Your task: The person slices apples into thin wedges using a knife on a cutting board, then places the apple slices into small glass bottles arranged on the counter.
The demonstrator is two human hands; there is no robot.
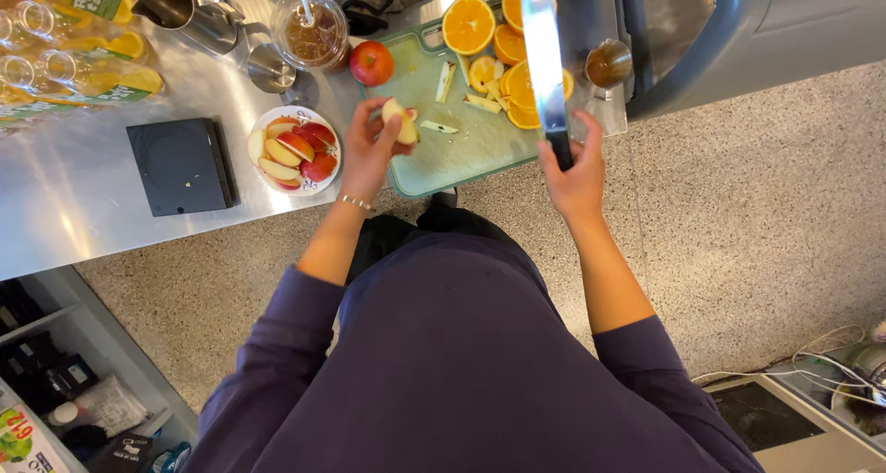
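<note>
My left hand [369,150] holds a pale apple wedge [403,120] over the near left corner of the green cutting board [461,150]. My right hand [577,168] grips the black handle of a large knife [543,48], whose broad blade points away from me over the board. Orange halves [469,24] and slices [517,85] lie on the far part of the board, with small apple core pieces [445,81] among them. A whole red apple [371,62] sits just off the board's far left corner. A white plate [328,168] left of my hand carries several red apple wedges [295,148].
A black square scale [180,166] lies on the steel counter [83,205]. Beyond stand a metal jug [185,11], a plastic cup with a straw [309,30], a small metal cup [608,64] and bottles with orange slices [65,58]. Speckled floor [757,205] spreads right.
</note>
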